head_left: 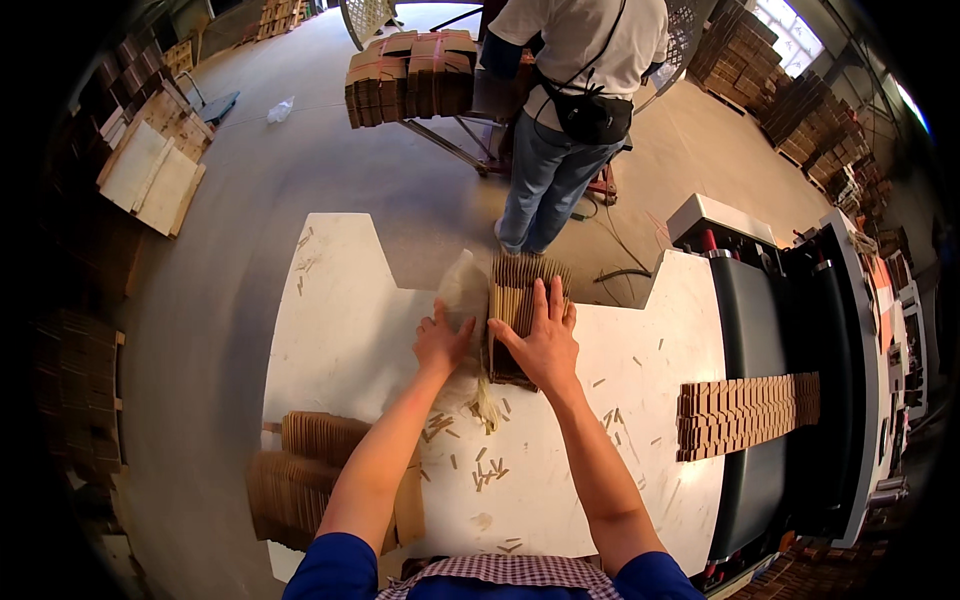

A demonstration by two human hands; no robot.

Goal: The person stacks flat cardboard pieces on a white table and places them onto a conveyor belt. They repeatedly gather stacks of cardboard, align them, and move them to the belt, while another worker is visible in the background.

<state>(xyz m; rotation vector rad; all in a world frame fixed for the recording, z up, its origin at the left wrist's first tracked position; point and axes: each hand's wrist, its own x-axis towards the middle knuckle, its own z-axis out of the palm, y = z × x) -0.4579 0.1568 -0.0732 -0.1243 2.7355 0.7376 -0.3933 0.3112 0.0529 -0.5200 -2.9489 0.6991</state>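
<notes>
On the white table before me stands a tight bundle of folded brown cardboard pieces (510, 305), their edges facing up. My right hand (548, 350) lies across its right part, fingers spread over the edges and thumb stretched to the left. Against the bundle's left side rests a crumpled translucent plastic bag (462, 285), its yellowish twisted end trailing toward me. My left hand (440, 345) is at the bag's left side, with fingers apart; whether it touches the plastic is hard to see.
Cardboard stacks (310, 470) sit at the table's near left. Cardboard scraps (488, 470) litter the white table (330, 330). To the right, overlapping cardboard pieces (745, 410) lie across a dark conveyor belt (750, 320). Beyond the table, a person (570, 120) stands beside strapped cardboard bundles (410, 80).
</notes>
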